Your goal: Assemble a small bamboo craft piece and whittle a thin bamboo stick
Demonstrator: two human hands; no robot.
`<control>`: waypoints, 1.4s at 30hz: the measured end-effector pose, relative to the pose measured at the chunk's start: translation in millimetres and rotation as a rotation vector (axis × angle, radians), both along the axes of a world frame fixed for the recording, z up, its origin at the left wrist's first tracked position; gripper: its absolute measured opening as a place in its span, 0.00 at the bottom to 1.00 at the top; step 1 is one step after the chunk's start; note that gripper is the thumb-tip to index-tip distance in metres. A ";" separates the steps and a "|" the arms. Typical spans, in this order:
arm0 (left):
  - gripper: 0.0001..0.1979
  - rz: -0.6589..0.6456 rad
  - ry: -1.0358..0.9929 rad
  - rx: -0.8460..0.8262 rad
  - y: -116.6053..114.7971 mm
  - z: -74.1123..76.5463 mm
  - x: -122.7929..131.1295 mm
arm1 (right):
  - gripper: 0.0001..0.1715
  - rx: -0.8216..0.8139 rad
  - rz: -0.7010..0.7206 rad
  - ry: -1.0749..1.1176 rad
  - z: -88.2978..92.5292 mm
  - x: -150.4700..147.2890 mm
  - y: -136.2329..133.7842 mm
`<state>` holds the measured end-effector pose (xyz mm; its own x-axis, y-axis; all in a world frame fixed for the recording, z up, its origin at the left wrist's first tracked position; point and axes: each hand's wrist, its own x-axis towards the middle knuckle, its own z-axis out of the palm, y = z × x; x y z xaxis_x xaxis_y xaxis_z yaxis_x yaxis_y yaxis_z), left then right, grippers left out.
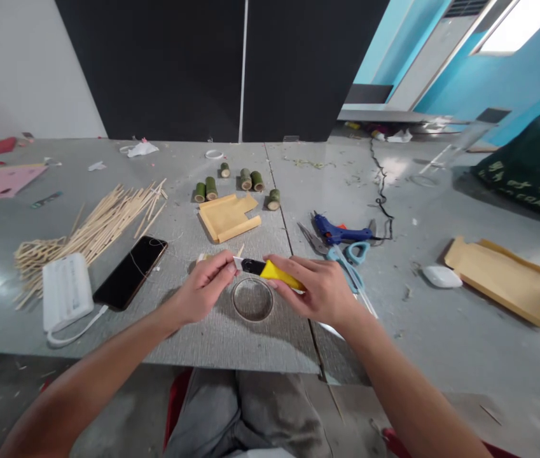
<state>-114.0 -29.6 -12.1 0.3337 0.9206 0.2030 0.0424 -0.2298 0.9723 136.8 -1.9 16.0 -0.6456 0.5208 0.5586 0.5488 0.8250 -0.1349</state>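
Cutter [276, 272] in right hand [320, 291], left hand [203, 291] pinching its tip, near table [222, 346] edge.

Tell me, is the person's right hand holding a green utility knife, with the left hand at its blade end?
No. The head view shows the utility knife is yellow, not green. The right hand holds it, with the left hand at its blade end.

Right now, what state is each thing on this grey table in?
Yellow plastic utility knife, held in both hands
Right hand, shut around its handle
Left hand, pinching its blade end
Black flat smartphone, screen dark, lying face up
Blue hot glue gun, lying on its side
Clear tape ring, lying flat
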 end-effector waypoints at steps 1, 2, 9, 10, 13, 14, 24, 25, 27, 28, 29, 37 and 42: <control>0.17 -0.001 0.008 0.002 0.7 0.1 -0.7 | 0.22 0.017 -0.016 -0.008 -0.9 -1.7 -1.1; 0.17 0.001 0.011 -0.003 1.3 0.2 -1.4 | 0.21 0.042 -0.038 -0.017 -1.5 -3.6 -2.1; 0.17 -0.065 0.063 -0.003 -0.7 1.0 3.0 | 0.16 0.247 -0.508 0.268 11.1 13.5 13.0; 0.17 -0.065 0.057 0.005 -0.6 0.4 4.3 | 0.17 0.278 -0.559 0.360 13.1 19.7 16.4; 0.16 0.012 0.003 -0.026 1.7 -2.3 5.7 | 0.18 0.258 -0.413 0.393 13.6 28.0 19.4; 0.16 0.035 -0.016 -0.047 2.5 -3.0 5.4 | 0.18 0.217 -0.306 0.340 12.1 26.3 17.6; 0.17 0.042 -0.008 -0.040 -0.6 0.7 3.4 | 0.20 0.025 -0.013 0.006 4.1 -0.2 -0.4; 0.17 0.041 0.012 -0.023 -1.3 1.5 3.1 | 0.21 0.024 -0.015 -0.002 3.9 0.2 0.0; 0.16 0.048 0.057 0.011 -2.4 3.1 2.4 | 0.20 0.024 -0.023 -0.012 3.5 1.0 0.5; 0.16 0.055 0.077 0.027 -2.6 3.9 2.0 | 0.20 0.032 -0.031 -0.015 3.3 1.1 0.6; 0.16 0.062 0.096 0.041 -2.5 4.7 1.6 | 0.20 0.047 -0.043 -0.019 3.0 0.9 0.4; 0.17 0.102 0.079 0.068 5.9 14.8 -0.3 | 0.18 0.298 -0.231 -0.036 -5.0 -16.5 -7.7; 0.17 0.095 0.088 0.116 3.9 15.8 -2.2 | 0.18 0.249 -0.367 0.079 4.5 -8.9 3.3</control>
